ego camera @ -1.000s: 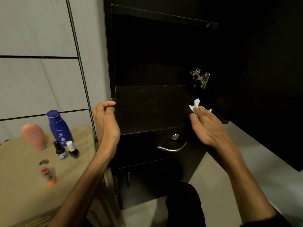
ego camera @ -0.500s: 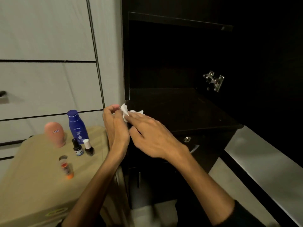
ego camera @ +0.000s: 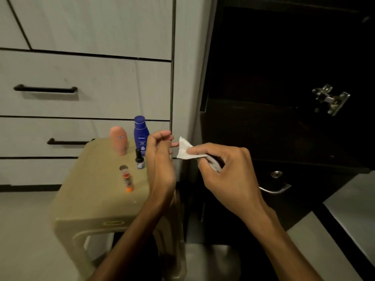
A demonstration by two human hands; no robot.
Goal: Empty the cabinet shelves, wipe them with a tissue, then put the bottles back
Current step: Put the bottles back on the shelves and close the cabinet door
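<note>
Tissue, white and crumpled, pinched in right hand in front of dark cabinet shelf, beside loosely curled, empty left hand. Likely to tear or drop if tugged between hands. Blue lotion bottle, pink bottle and small vials stood crowded on beige plastic stool, easily toppled by left forearm.

You had a white tissue, a blue bottle, a pink one, an orange-capped tube on the beige stool, and the black cabinet.
</note>
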